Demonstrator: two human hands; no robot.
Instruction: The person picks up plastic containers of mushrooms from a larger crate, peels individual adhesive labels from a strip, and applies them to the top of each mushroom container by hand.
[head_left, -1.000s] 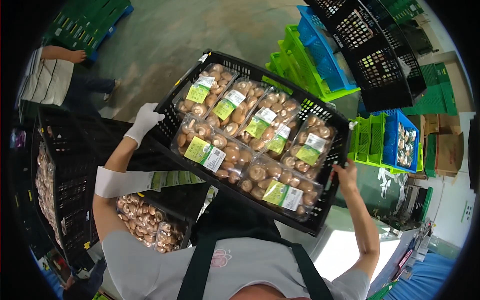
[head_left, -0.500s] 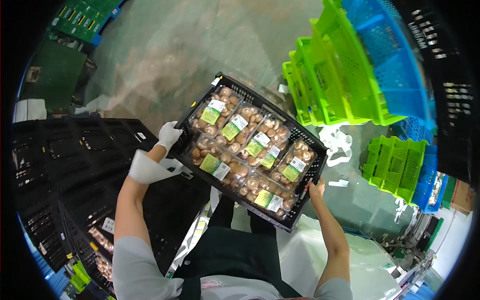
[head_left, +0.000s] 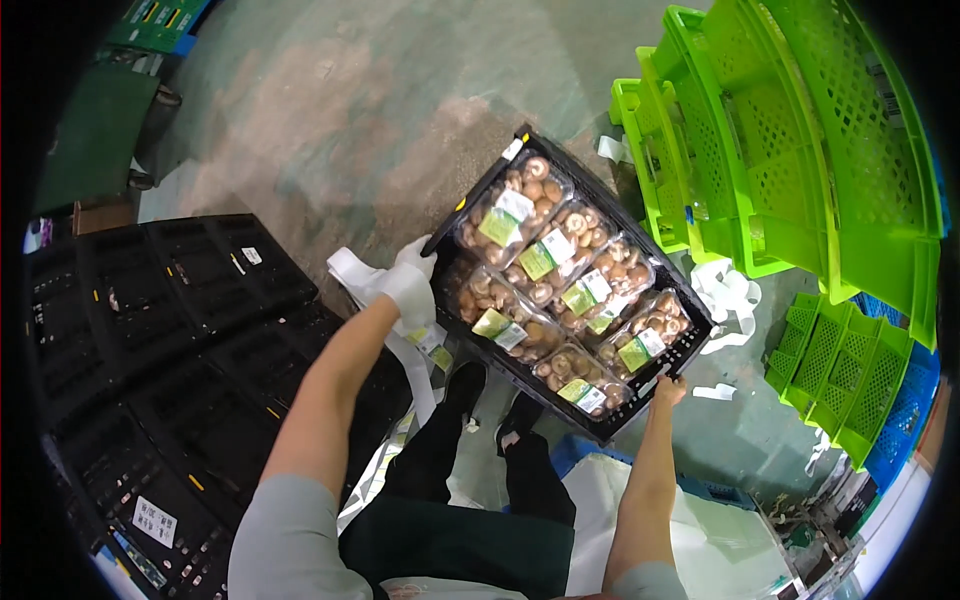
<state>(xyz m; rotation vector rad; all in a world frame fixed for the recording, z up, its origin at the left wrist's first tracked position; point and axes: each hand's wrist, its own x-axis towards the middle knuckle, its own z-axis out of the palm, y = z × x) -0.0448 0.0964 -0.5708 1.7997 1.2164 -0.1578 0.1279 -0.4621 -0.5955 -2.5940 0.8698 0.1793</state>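
A black plastic crate (head_left: 478, 338) is held up in front of me, tilted so its right end is nearer. Inside lie several clear plastic packs of brown mushrooms (head_left: 540, 250) with green and white labels. My left hand (head_left: 412, 268), in a white glove, grips the crate's left end; its fingertips are partly hidden behind the rim. At the lower right end my right hand (head_left: 668, 390), which looks bare, is closed on the rim. A long white strip of material (head_left: 365, 275) trails by my left wrist.
Stacked black crates (head_left: 160, 330) fill the left side. On the right stand bright green crates (head_left: 740, 150) in tall stacks, with lower green crates (head_left: 845, 365) and blue crates (head_left: 905, 420) behind. White strips (head_left: 728, 300) lie on the floor. A white-covered surface (head_left: 700, 530) is at lower right.
The mushroom crate and both hands have moved right, toward the green stacks. My view has turned and shifted too, showing my feet below the crate. Both hands still grip it.
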